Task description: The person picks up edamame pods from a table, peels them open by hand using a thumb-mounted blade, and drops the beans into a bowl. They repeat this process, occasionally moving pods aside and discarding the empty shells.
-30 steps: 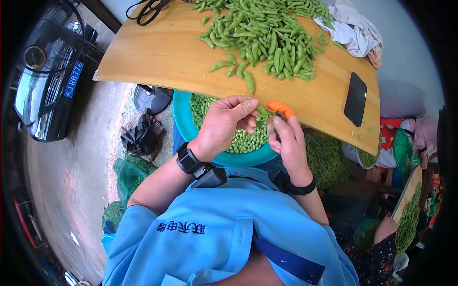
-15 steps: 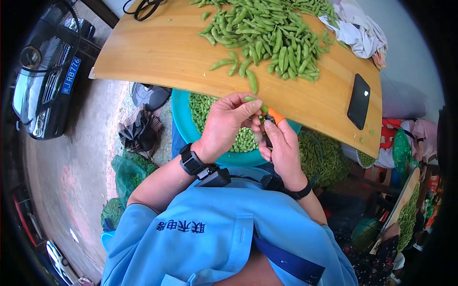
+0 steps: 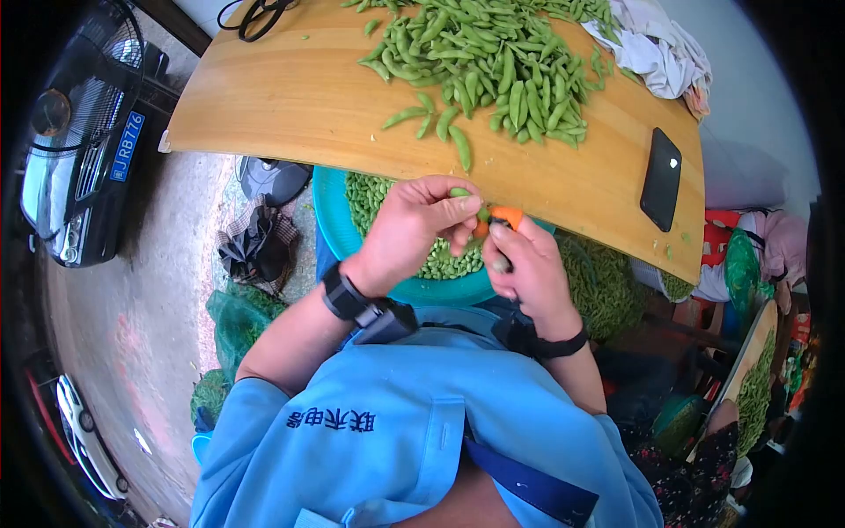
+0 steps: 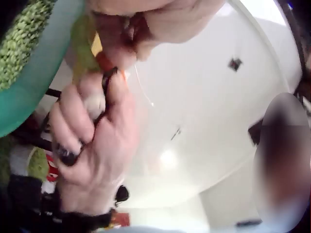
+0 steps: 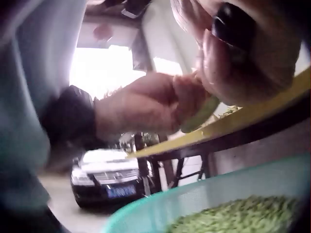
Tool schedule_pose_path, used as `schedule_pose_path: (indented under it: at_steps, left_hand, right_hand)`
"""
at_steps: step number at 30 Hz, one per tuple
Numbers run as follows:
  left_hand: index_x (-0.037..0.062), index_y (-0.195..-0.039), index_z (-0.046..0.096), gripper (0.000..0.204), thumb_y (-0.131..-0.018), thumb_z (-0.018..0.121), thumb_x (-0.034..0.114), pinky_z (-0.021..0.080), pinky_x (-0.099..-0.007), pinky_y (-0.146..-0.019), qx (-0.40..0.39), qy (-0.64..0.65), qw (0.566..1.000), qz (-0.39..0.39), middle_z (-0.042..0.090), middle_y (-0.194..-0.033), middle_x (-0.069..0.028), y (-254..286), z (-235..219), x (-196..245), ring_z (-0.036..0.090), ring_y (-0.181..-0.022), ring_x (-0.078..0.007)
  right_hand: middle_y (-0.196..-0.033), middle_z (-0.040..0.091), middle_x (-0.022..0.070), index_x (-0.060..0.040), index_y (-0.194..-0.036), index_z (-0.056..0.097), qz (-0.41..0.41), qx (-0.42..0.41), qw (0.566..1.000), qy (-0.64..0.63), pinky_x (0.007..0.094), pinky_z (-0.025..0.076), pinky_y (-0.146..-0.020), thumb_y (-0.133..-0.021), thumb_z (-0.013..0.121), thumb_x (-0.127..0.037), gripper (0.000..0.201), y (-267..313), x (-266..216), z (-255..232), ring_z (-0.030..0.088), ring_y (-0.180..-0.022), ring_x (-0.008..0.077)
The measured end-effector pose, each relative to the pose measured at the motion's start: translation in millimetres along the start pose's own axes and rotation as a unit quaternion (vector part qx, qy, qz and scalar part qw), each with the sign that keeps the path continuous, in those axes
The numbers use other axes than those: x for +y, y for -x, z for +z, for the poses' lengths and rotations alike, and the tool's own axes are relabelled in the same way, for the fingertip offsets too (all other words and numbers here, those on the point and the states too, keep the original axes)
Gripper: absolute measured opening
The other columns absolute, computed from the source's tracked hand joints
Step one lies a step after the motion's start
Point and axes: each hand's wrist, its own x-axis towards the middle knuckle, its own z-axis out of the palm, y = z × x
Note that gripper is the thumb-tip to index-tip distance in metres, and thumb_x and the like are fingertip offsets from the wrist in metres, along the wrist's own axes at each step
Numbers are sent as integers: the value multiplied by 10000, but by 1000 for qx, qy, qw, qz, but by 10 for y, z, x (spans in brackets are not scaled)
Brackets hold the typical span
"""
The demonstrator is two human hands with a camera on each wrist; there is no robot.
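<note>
My left hand (image 3: pixel 403 231) pinches a green pod (image 3: pixel 482 211) between thumb and fingers, above the basin. Close beside it, my right hand (image 3: pixel 539 280) grips a small dark tool, whose black handle (image 4: pixel 68 155) shows below the curled fingers in the left wrist view. Orange covering (image 3: pixel 507 214) wraps a right fingertip. In the right wrist view the pod (image 5: pixel 201 115) hangs below the left fingers (image 5: pixel 187 94). Under both hands stands a teal basin (image 3: pixel 330 211) with shelled green beans (image 3: pixel 451 260). Whether the tool touches the pod cannot be told.
A pile of pods (image 3: pixel 493 62) lies on the wooden table (image 3: pixel 264 97), with a phone (image 3: pixel 660 180) and a white cloth (image 3: pixel 656 53) to the right. Net bags (image 3: pixel 238 326) lie on the floor at left; more pods (image 3: pixel 598 286) lie below the table at right.
Both hands have stayed close together over the basin. The right hand moved in toward the left, then slightly away, and its fingers have shifted around the tool.
</note>
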Motion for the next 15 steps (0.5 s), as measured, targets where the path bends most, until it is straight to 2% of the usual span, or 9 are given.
schedule_pose_path:
  at_steps: [1, 2, 3, 5, 6, 7, 8, 9, 15]
  left_hand:
    - [-12, -931, 608, 187, -869, 610, 165, 413, -222, -458, -67, 82, 992, -70, 600, -677, -65, -10, -69, 51, 526, -507, -106]
    - [-7, -928, 609, 226, -856, 628, 206, 368, -218, -432, -129, 100, 983, -79, 576, -608, -58, 3, -97, 89, 490, -451, -109]
    - [-7, -928, 609, 226, -856, 628, 206, 368, -218, -432, -129, 100, 983, -79, 576, -608, -58, -17, -124, 71, 490, -451, -109]
    - [-4, -939, 608, 259, -846, 643, 235, 356, -220, -425, -225, 156, 959, -77, 551, -552, -49, -63, -173, 20, 467, -412, -117]
    - [6, -947, 605, 232, -867, 618, 223, 378, -217, -437, -204, 148, 964, -80, 578, -615, -47, -67, -153, 69, 492, -451, -110]
    - [6, -947, 605, 232, -867, 618, 223, 378, -217, -437, -206, 144, 965, -78, 578, -615, -47, -80, -112, 64, 492, -451, -110]
    - [13, -945, 604, 212, -880, 601, 215, 396, -220, -449, -117, 139, 981, -74, 588, -655, -42, -80, -39, 26, 505, -479, -108]
    - [21, -943, 604, 193, -892, 584, 206, 414, -223, -461, -26, 132, 989, -68, 598, -696, -37, -76, -1, -1, 518, -507, -105]
    - [25, -959, 605, 162, -920, 541, 169, 456, -228, -519, 39, 87, 995, -27, 592, -731, -25, -38, 60, -6, 537, -584, -101]
  right_hand:
    - [-651, 447, -4, -18, -1015, 539, 60, -135, 978, -147, 202, 275, -367, -943, 448, -157, 182, 18, -25, -133, 335, -435, 50]
    - [-645, 444, 0, -21, -1001, 538, 118, -264, 913, -288, 200, 263, -357, -936, 463, -170, 179, 31, -37, -199, 328, -419, 50]
    - [-645, 444, 0, -21, -1001, 538, 118, -264, 913, -288, 200, 263, -357, -936, 463, -170, 179, 32, -43, -198, 328, -419, 50]
    - [-649, 457, 5, -24, -977, 533, 92, -313, 899, -292, 197, 242, -342, -932, 479, -197, 186, 25, -74, -185, 306, -394, 40]
    - [-649, 457, 5, -24, -977, 533, 88, -314, 899, -290, 197, 242, -342, -932, 479, -197, 186, 31, -122, -156, 306, -394, 40]
    - [-647, 452, 1, -22, -992, 528, 60, -218, 952, -208, 196, 241, -347, -936, 471, -204, 198, 47, -178, -112, 306, -403, 36]
    - [-646, 447, -3, -20, -1007, 523, 34, -116, 985, -122, 194, 241, -352, -941, 464, -211, 210, 68, -203, -90, 306, -413, 32]
    - [-646, 447, -3, -20, -1007, 523, 33, -117, 985, -123, 194, 241, -352, -941, 464, -211, 210, 74, -195, -93, 306, -413, 32]
    - [-673, 471, 0, -32, -1244, 458, -49, -39, 998, -10, 183, 302, -435, -963, 423, -198, 328, 166, -169, -40, 364, -503, 32]
